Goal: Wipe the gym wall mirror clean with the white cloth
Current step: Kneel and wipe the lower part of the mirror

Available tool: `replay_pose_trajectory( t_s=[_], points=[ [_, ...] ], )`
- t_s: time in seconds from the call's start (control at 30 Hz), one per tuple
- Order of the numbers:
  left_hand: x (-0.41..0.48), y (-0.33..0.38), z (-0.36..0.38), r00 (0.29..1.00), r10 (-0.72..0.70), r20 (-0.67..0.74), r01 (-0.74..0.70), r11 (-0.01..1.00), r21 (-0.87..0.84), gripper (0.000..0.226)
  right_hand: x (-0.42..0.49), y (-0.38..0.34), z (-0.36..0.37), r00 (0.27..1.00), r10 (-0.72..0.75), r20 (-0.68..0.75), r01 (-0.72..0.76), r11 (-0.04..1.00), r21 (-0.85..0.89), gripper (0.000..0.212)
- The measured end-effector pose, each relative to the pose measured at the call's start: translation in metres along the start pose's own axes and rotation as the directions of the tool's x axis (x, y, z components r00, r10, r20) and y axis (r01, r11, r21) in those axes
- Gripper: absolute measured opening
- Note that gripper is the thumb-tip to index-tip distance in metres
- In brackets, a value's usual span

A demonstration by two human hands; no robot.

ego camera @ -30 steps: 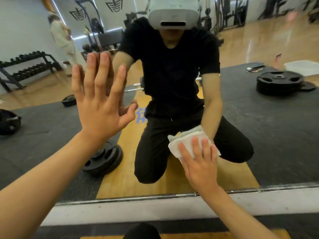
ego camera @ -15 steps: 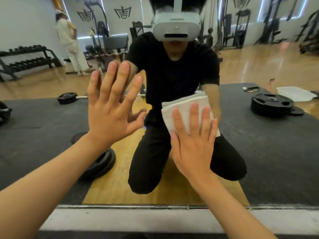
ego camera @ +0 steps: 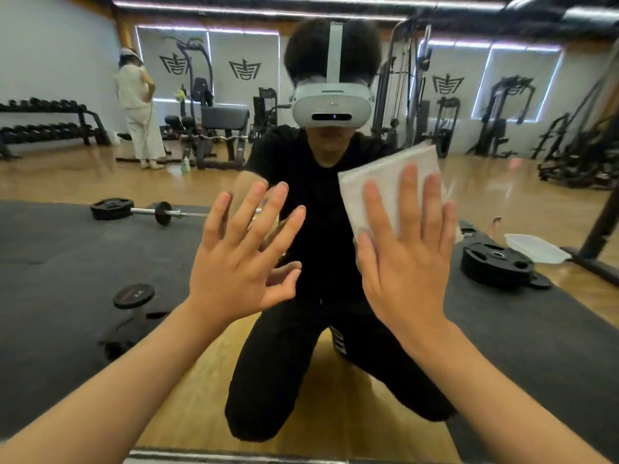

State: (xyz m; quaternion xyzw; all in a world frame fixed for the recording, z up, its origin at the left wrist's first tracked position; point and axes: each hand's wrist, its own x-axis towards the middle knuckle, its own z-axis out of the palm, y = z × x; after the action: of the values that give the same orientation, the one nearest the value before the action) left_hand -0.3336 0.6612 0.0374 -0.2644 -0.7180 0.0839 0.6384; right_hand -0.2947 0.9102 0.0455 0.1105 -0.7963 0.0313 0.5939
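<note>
The wall mirror [ego camera: 83, 249] fills nearly the whole view and reflects a kneeling person in black with a white headset. My right hand [ego camera: 405, 262] lies flat with straight fingers on the folded white cloth [ego camera: 385, 175], pressing it against the glass at about chest height of the reflection. Most of the cloth shows above and to the left of my fingers. My left hand [ego camera: 241, 259] is spread flat against the mirror just left of the right one, fingers apart, holding nothing.
The mirror's lower frame edge [ego camera: 234, 457] runs along the bottom. In the reflection are a barbell [ego camera: 147, 212], stacked weight plates [ego camera: 495, 262], a clear plastic tub [ego camera: 536, 247], a dumbbell rack [ego camera: 43, 128], gym machines and a person in white [ego camera: 140, 105] standing at the back.
My right hand has slid the cloth upward and to the right across the glass, from low near the frame to chest height. The view has tilted up; my left hand stays pressed flat.
</note>
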Motion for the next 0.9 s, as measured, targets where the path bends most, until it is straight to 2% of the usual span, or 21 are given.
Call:
replay_pose_trajectory(
  t_s=[0.07, 0.13, 0.2, 0.27, 0.33, 0.4, 0.43, 0.5, 0.57, 0.6, 0.63, 0.7, 0.77, 0.83, 0.9],
  points=[
    [0.001, 0.001, -0.002, 1.0, -0.008, 0.005, 0.008, 1.0, -0.013, 0.079, -0.055, 0.017, 0.002, 0.99, -0.079, 0.116, 0.084, 0.995, -0.046, 0.057],
    [0.0, 0.0, -0.003, 1.0, -0.023, 0.0, 0.023, 1.0, -0.013, 0.077, -0.091, 0.038, -0.003, 0.95, -0.207, 0.234, 0.233, 0.969, -0.087, 0.059],
    [-0.001, 0.001, -0.002, 1.0, -0.026, 0.004, 0.026, 1.0, -0.009, 0.076, -0.077, 0.048, -0.009, 0.93, -0.268, 0.25, 0.301, 0.948, -0.101, 0.062],
    [0.0, 0.001, -0.002, 1.0, -0.023, -0.001, 0.023, 1.0, -0.012, 0.077, -0.022, 0.03, -0.013, 0.969, -0.191, 0.154, 0.207, 0.974, -0.092, 0.06],
    [0.0, 0.0, -0.003, 1.0, -0.02, 0.0, 0.02, 0.999, -0.031, 0.078, 0.042, -0.006, -0.013, 0.998, -0.049, 0.038, 0.051, 0.997, -0.052, 0.059],
    [-0.001, -0.001, -0.005, 1.0, -0.013, -0.004, 0.013, 0.999, -0.05, 0.077, 0.085, -0.043, -0.011, 0.997, 0.07, -0.025, -0.07, 0.998, 0.002, 0.06],
    [-0.001, -0.002, -0.005, 1.0, -0.008, -0.006, 0.008, 0.998, -0.056, 0.077, 0.097, -0.057, -0.011, 0.996, 0.081, -0.031, -0.08, 0.997, 0.009, 0.06],
    [-0.002, -0.004, -0.005, 1.0, -0.005, -0.015, 0.005, 0.999, -0.054, 0.078, 0.1, -0.061, -0.01, 0.998, -0.058, 0.002, 0.058, 0.998, -0.019, 0.058],
    [-0.002, -0.004, -0.005, 1.0, 0.003, -0.019, -0.004, 0.999, -0.05, 0.077, 0.092, -0.025, -0.02, 0.949, -0.303, 0.088, 0.308, 0.95, -0.057, 0.057],
    [-0.001, -0.004, -0.005, 1.0, 0.005, -0.022, -0.007, 0.999, -0.049, 0.077, 0.088, 0.006, -0.028, 0.925, -0.36, 0.121, 0.371, 0.924, -0.086, 0.057],
    [-0.001, -0.003, -0.004, 1.0, 0.004, -0.026, -0.005, 0.999, -0.048, 0.077, 0.082, 0.042, -0.038, 0.925, -0.356, 0.136, 0.372, 0.92, -0.125, 0.058],
    [-0.001, 0.0, -0.002, 1.0, -0.008, -0.027, 0.006, 0.999, -0.048, 0.076, 0.064, 0.107, -0.06, 0.975, -0.181, 0.13, 0.203, 0.96, -0.191, 0.061],
    [0.0, 0.002, 0.001, 0.999, -0.015, -0.036, 0.014, 0.999, -0.035, 0.073, 0.052, 0.139, -0.077, 0.995, 0.028, 0.095, -0.008, 0.979, -0.205, 0.061],
    [0.0, 0.003, 0.002, 0.999, -0.018, -0.028, 0.017, 0.999, -0.027, 0.073, 0.059, 0.129, -0.073, 0.983, 0.179, 0.047, -0.169, 0.971, -0.168, 0.062],
    [0.0, 0.003, 0.002, 1.0, -0.022, -0.019, 0.022, 1.0, -0.02, 0.073, 0.083, 0.084, -0.058, 0.969, 0.246, -0.021, -0.247, 0.963, -0.105, 0.062]
  ],
)
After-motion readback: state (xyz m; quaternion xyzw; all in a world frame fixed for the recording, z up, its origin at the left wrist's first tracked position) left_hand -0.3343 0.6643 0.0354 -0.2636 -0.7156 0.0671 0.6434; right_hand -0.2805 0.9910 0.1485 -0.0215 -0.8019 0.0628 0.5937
